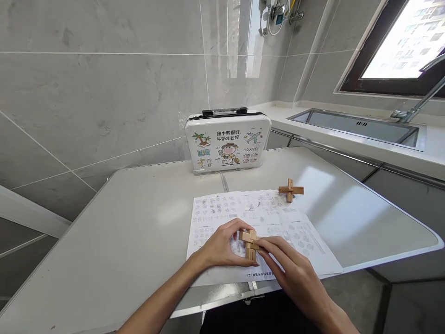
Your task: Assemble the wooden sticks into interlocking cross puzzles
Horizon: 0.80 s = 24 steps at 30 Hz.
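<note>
A light wooden interlocking puzzle [249, 243], made of crossed notched blocks, sits between my hands above the printed paper. My left hand [225, 246] curves around its left side, with fingers at the top end and the thumb at the bottom end. My right hand [290, 262] pinches a block on its right side between fingers and thumb. Beneath lies a sheet of printed paper [205, 273] with small diagrams. A darker wooden cross-shaped puzzle [290, 190] rests near the sheet's upper right corner, touched by neither hand.
A white case [227, 160] with cartoon prints stands at the back of the white folding table [149, 222], near the tiled wall. To the right is a counter with a sink [361, 127] and a faucet [413, 111]. The table's front edge is close to my body.
</note>
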Each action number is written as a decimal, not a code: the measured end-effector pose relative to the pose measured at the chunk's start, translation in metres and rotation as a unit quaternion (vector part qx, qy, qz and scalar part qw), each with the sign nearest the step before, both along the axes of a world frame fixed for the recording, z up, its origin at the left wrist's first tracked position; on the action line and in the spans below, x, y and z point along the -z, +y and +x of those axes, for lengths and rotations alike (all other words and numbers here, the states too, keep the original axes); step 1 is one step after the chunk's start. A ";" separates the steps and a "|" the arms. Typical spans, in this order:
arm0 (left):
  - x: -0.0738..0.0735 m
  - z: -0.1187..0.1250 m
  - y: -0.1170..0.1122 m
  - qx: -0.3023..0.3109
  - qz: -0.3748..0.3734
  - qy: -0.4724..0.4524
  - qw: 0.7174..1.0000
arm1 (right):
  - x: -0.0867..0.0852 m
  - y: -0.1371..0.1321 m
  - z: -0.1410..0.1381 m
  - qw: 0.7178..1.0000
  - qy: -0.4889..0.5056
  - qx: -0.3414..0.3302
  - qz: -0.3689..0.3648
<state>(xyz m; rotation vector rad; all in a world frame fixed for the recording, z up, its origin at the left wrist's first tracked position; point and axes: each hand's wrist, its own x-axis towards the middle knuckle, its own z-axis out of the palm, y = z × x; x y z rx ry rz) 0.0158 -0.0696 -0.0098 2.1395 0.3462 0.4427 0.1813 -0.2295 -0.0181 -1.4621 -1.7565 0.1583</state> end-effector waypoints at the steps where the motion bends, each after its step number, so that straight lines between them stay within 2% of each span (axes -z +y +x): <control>1: 0.000 0.000 0.000 0.006 -0.004 0.012 1.000 | 0.000 -0.001 -0.001 1.000 0.005 -0.001 0.000; 4: 0.003 0.000 -0.001 0.015 -0.020 0.037 0.999 | 0.000 -0.002 -0.002 1.000 0.024 -0.003 -0.011; 7: 0.005 0.000 -0.001 0.016 -0.052 0.024 0.998 | 0.000 -0.001 0.001 0.998 0.053 -0.003 -0.023; 13: 0.005 0.000 -0.002 0.015 -0.187 -0.034 0.982 | 0.006 0.005 0.010 0.993 0.076 0.085 -0.036; 18: 0.004 -0.001 -0.002 0.014 -0.232 -0.051 0.971 | 0.015 0.008 0.008 0.984 0.120 0.036 -0.126; 21: 0.005 -0.002 -0.002 0.030 -0.250 -0.047 0.967 | 0.017 0.008 0.006 0.975 0.150 0.058 -0.153; 24: 0.006 -0.002 -0.003 0.033 -0.256 -0.035 0.966 | 0.016 0.007 0.008 0.975 0.149 0.072 -0.151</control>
